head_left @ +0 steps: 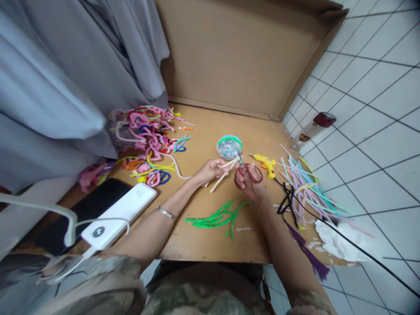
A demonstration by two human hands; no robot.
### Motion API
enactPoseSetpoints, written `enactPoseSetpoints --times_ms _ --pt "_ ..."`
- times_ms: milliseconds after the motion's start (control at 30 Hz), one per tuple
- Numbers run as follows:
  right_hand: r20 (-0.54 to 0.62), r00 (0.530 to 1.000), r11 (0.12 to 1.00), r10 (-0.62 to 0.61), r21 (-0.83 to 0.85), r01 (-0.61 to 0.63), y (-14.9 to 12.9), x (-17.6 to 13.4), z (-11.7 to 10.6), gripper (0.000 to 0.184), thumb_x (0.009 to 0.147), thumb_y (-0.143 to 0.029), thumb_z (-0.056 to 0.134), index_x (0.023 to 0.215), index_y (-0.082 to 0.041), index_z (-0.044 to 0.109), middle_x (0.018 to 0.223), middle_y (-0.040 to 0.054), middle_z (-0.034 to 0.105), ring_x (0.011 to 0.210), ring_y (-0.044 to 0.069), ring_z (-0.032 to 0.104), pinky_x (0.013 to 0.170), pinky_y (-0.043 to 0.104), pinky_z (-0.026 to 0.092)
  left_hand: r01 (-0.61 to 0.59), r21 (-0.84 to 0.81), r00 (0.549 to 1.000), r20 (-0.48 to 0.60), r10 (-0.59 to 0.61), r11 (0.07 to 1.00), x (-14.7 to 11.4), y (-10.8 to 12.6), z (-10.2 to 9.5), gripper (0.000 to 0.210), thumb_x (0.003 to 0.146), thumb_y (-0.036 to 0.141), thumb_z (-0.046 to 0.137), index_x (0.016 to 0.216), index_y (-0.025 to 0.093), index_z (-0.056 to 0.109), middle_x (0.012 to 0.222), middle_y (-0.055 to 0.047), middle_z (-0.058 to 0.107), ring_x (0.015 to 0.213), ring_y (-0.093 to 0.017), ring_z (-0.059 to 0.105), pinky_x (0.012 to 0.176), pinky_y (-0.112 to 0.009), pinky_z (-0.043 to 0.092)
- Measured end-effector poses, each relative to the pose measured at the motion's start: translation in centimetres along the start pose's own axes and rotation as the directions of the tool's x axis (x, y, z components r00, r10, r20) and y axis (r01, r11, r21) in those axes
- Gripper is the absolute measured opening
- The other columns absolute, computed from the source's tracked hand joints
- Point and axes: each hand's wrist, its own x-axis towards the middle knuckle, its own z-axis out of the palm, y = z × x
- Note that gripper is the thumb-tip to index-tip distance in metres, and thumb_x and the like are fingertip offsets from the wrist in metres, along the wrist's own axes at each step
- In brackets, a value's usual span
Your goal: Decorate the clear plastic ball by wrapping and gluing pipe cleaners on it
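Spanning most of the view, the brown tabletop (203, 245) carries your work, with a cardboard panel (236, 52) standing behind it. A tangled heap of coloured pipe cleaners (147, 131) lies far left; a fan of pastel pipe cleaners (305, 188) lies right. A white power bank (121, 214) sits near your left elbow. Green pipe cleaners (216, 216) lie between your forearms. A yellow glue gun (267, 164) rests just beside your right hand (251, 181), whose fingers grip red-handled scissors (246, 173). Your left hand (210, 169) pinches pale pipe cleaners (226, 168), their tips at the scissors' blades, near a small round tub (229, 146).
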Motion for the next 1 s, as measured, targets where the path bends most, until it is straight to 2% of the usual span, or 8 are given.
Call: enactPoseSetpoints --times_ms 200,367,533,633,700,767,867,1000 --pt "-0.072 0.995 0.993 -0.074 -0.094 0.067 -0.6 -0.2 0.1 0.049 0.081 -0.070 0.061 0.090 -0.021 0.060 0.050 -0.0101 0.035 0.038 0.006 0.021 0.041 0.024 0.022 0.005 0.011 1.000 0.015 -0.005 1.000 0.0 -0.4 -0.2 0.046 0.058 0.050 0.085 0.074 0.014 0.062 0.058 0.002 0.059 0.050 -0.006 0.045 0.049 -0.020 0.030" --pt "-0.117 0.987 0.902 -0.111 -0.428 0.051 -1.3 -0.1 -0.8 0.051 0.071 -0.059 0.075 0.102 -0.021 0.059 0.057 -0.0094 0.046 0.046 0.007 0.036 0.044 0.021 0.027 -0.006 -0.134 0.997 -0.075 -0.004 0.991 0.3 -0.3 -0.6 0.047 0.057 0.044 0.088 0.083 0.013 0.063 0.059 0.005 0.058 0.043 -0.003 0.037 0.043 -0.018 0.023" --pt "0.059 0.995 0.653 0.080 -0.758 -0.007 -1.0 0.1 -2.7 0.036 0.067 -0.036 0.079 0.093 -0.020 0.060 0.065 -0.0078 0.055 0.056 0.009 0.046 0.054 0.021 0.036 -0.044 -0.363 0.992 -0.129 -0.004 0.931 0.8 0.6 -1.5 0.047 0.061 0.026 0.087 0.102 0.013 0.066 0.059 0.006 0.054 0.043 -0.002 0.035 0.042 -0.017 0.022" --pt "0.130 0.980 0.382 0.151 -0.922 0.064 -1.1 0.0 -3.4 0.016 0.074 -0.021 0.069 0.089 -0.017 0.070 0.076 -0.0002 0.066 0.067 0.013 0.056 0.065 0.025 0.042 -0.057 -0.468 0.988 -0.152 -0.017 0.882 0.8 1.1 -2.0 0.037 0.068 0.016 0.081 0.101 0.011 0.067 0.058 0.006 0.050 0.044 -0.002 0.035 0.043 -0.016 0.026" --pt "0.182 0.969 0.226 0.165 -0.964 0.142 -1.2 -0.1 -3.5 0.019 0.076 -0.015 0.065 0.092 -0.018 0.076 0.082 0.0039 0.069 0.075 0.016 0.058 0.071 0.027 0.043 -0.061 -0.519 0.986 -0.166 -0.030 0.853 0.8 1.3 -2.1 0.030 0.072 0.011 0.077 0.100 0.011 0.067 0.060 0.005 0.050 0.046 -0.003 0.038 0.045 -0.015 0.030" --pt "0.233 0.957 0.148 0.174 -0.967 0.209 -1.4 -0.2 -3.3 0.023 0.078 -0.014 0.064 0.095 -0.019 0.079 0.087 0.0072 0.068 0.082 0.018 0.059 0.076 0.029 0.045 -0.061 -0.559 0.983 -0.176 -0.046 0.827 0.7 1.3 -2.0 0.023 0.075 0.008 0.074 0.097 0.010 0.067 0.063 0.003 0.052 0.051 -0.004 0.045 0.048 -0.014 0.036" --pt "0.291 0.934 0.163 0.207 -0.952 0.260 -1.6 -0.3 -3.1 0.025 0.078 -0.012 0.064 0.097 -0.020 0.079 0.096 0.0097 0.066 0.092 0.021 0.058 0.085 0.032 0.048 -0.060 -0.598 0.979 -0.191 -0.070 0.799 0.7 1.2 -1.8 0.011 0.080 0.007 0.069 0.089 0.011 0.065 0.069 0.001 0.057 0.060 -0.007 0.056 0.059 -0.018 0.048" --pt "0.324 0.929 0.349 0.181 -0.904 0.247 -1.5 -0.1 -2.8 0.026 0.076 -0.012 0.064 0.097 -0.017 0.077 0.103 0.0095 0.067 0.099 0.021 0.061 0.092 0.034 0.048 -0.069 -0.626 0.965 -0.241 -0.108 0.776 0.6 1.3 -1.6 0.008 0.085 0.007 0.062 0.084 0.014 0.061 0.076 -0.001 0.063 0.071 -0.012 0.066 0.081 -0.032 0.057"
